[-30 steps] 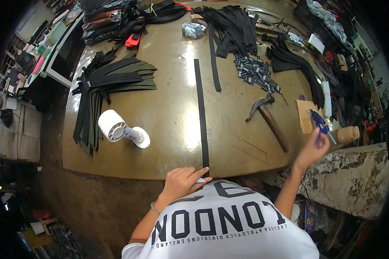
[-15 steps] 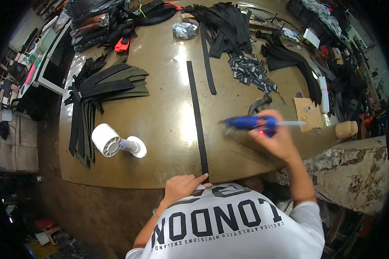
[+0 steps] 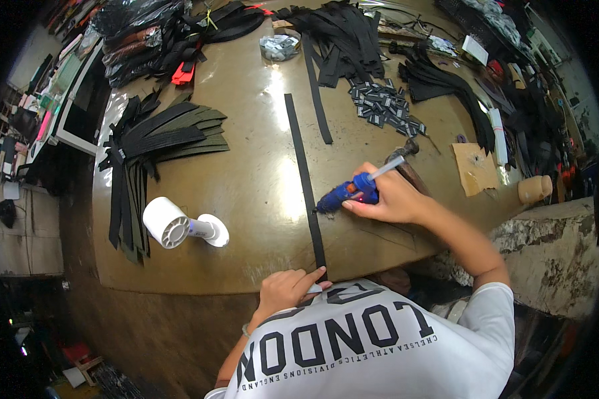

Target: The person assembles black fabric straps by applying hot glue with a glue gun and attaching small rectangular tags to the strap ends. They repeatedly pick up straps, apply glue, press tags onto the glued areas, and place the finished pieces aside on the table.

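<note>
A long black webbing strap point(image 3: 303, 179) lies lengthwise across the table toward me. At the table's front edge my left hand point(image 3: 287, 290) grips its near end between thumb and fingers; a small pale piece shows under those fingers, too hidden to name. My right hand point(image 3: 391, 198) is wrapped round a blue hot glue gun point(image 3: 345, 195), with a whitish glue stick point(image 3: 387, 167) poking out of its back. The gun's nozzle points left and sits at or just over the strap's right edge; contact I cannot tell. Beyond the hand lies a hammer point(image 3: 408, 163), partly covered.
A white handheld fan point(image 3: 168, 223) stands left of the strap. Bundles of black straps point(image 3: 156, 136) lie far left, more straps point(image 3: 343, 40) at the back. Small dark labels point(image 3: 383, 106) are heaped right of centre. A tan card point(image 3: 474, 167) and a tape roll point(image 3: 534, 189) lie at right.
My right hand has brought the glue gun left and slightly nearer, from over the table's right side to the strap. The left hand keeps its grip on the strap's near end.
</note>
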Demonstrator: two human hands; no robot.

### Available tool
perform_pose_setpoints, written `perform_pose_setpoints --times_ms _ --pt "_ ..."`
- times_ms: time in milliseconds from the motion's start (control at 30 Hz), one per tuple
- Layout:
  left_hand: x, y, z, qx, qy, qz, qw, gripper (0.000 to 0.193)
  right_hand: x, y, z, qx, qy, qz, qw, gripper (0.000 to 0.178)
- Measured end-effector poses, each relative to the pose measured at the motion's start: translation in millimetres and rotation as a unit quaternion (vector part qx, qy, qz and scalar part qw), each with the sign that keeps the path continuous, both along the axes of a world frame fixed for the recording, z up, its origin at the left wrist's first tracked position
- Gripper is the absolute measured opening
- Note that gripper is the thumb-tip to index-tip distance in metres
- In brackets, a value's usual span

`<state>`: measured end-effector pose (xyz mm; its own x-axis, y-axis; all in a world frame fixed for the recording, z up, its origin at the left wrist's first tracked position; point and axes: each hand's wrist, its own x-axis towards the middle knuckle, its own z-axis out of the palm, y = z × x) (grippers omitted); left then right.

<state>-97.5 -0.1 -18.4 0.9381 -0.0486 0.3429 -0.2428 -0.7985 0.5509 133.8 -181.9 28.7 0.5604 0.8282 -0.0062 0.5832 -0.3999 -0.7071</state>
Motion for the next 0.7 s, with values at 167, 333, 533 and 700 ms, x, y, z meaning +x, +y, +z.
perform_pose_setpoints --times_ms 167,333,533,700 --pt "-0.8 1.0 -1.8 0.023 -0.01 -0.012 1.0 0.031 20.4 11.9 1.5 0.007 -0.057 -0.018 0.998 0.044" --pt "-2.3 2.0 -1.7 0.044 0.007 -0.019 0.999 0.03 -0.7 3.9 14.8 0.057 -0.322 0.087 0.941 0.035" --pt "0.3 -1.8 -6.2 0.024 -0.017 -0.008 1.0 0.03 -2.2 -122.7 -6.8 0.116 -0.154 -0.579 0.792 0.04" --pt "2.2 0.6 -7.7 0.038 -0.02 -0.009 0.999 0.031 -25.3 -185.9 -5.4 -0.244 -0.176 -0.674 0.675 0.054"
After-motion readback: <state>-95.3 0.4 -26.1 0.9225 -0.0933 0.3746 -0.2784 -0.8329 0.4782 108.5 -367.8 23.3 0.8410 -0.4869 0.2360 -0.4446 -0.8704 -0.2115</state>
